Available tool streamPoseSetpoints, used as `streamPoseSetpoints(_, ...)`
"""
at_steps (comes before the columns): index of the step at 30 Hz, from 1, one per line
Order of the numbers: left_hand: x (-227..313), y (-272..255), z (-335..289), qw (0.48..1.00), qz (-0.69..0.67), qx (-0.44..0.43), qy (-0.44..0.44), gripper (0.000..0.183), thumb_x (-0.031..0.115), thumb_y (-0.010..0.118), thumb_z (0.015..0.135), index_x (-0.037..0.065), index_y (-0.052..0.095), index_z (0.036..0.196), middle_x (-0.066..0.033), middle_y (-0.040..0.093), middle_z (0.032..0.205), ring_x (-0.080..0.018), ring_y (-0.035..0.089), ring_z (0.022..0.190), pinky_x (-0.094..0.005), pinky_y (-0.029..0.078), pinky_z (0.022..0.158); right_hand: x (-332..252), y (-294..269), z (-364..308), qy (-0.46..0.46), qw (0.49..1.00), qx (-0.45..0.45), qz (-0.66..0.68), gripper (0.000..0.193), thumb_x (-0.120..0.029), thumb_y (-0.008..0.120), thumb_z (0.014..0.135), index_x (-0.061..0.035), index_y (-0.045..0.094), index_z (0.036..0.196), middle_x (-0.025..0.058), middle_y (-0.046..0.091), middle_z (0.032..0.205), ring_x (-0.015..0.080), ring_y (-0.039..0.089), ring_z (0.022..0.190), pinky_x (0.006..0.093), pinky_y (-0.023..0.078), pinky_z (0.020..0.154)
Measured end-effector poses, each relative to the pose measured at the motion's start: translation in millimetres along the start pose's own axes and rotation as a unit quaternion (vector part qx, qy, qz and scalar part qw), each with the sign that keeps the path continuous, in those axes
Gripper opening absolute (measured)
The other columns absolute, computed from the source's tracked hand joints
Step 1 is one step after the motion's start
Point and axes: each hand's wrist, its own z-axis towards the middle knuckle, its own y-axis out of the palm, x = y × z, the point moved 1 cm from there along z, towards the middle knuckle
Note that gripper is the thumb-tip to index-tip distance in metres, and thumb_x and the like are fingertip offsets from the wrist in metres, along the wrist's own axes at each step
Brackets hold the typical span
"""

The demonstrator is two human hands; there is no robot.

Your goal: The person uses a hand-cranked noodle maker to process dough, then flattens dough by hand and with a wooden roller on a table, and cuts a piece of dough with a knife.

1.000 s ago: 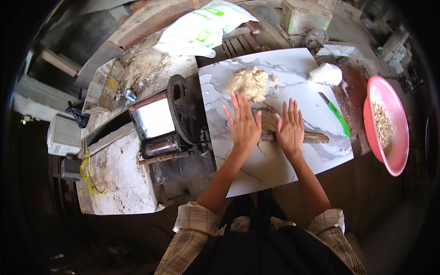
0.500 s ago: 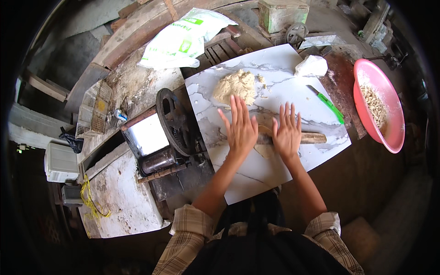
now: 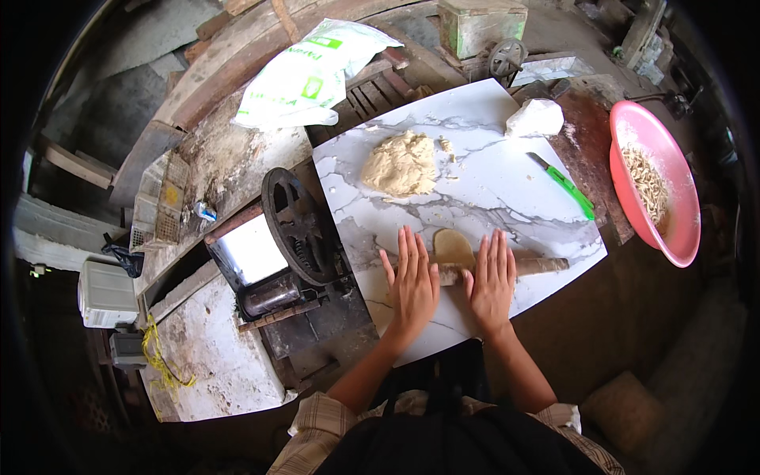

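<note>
Rolling work in hand at the white marbled desk (image 3: 491,180). Left hand (image 3: 412,281) and right hand (image 3: 490,286) both laid flat, palms down, over a wooden rolling pin (image 3: 545,267); fingers stretched out, thumbs apart, nothing pinched. Pin's right end pokes out past the right hand; its left end is covered by the left hand, so cannot tell where it stops.

Flattened dough piece (image 3: 454,247): between the hands, on the far side of the pin, rounded at its far edge. Near edge hidden; cannot tell how much lies under the pin.

Progress, as judged: one piece partly thinned, outline small and smooth, likely early in its rolling. The bulk is unworked: a rough dough lump (image 3: 401,164) sits at the far left of the desk, crumbs (image 3: 446,146) just right of it.

Green-handled knife (image 3: 566,186) lies loose on the right, touched by neither hand; no cuts visible in the flat piece. White bundle (image 3: 535,118) at the far right corner. Pink basin (image 3: 682,218), right of the desk, holds many pale strips (image 3: 645,184), perhaps pieces already finished.
</note>
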Motion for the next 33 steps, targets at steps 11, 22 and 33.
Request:
streamPoseSetpoints(11,-14.0,15.2,108.7,0.994,0.015,0.104,-0.029,0.064,0.031,0.039,0.096,-0.012,0.02,0.14,-0.0263,0.013,0.151,-0.0368,0.007,0.142,-0.0556,0.003,0.111,15.4,32.7,105.4,0.032,0.996,0.075,-0.044,0.058,-0.033,0.042,0.095,0.0074,0.036,0.136,0.0211,0.032,0.146,0.0285,0.023,0.14,0.045,0.016,0.114)
streamPoseSetpoints(22,-5.2,9.4,70.3,0.997,0.046,0.049,-0.042,0.065,0.023,0.043,0.091,-0.016,0.021,0.138,-0.0324,0.017,0.147,-0.0407,0.013,0.14,-0.0526,0.007,0.113,12.6,22.2,68.0,-0.03,0.999,-0.003,-0.012,0.049,-0.02,0.04,0.093,0.0039,0.04,0.135,0.0164,0.032,0.147,0.0271,0.025,0.139,0.0444,0.017,0.114)
streamPoseSetpoints(33,16.1,14.5,26.7,0.993,0.066,0.026,-0.092,0.063,0.022,0.044,0.09,-0.016,0.026,0.136,-0.0313,0.023,0.146,-0.039,0.017,0.14,-0.0532,0.007,0.113,25.7,21.8,54.9,-0.069,0.997,-0.024,-0.029,0.049,-0.02,0.041,0.089,0.0036,0.045,0.132,0.0152,0.035,0.146,0.0238,0.021,0.141,0.0468,0.01,0.116)
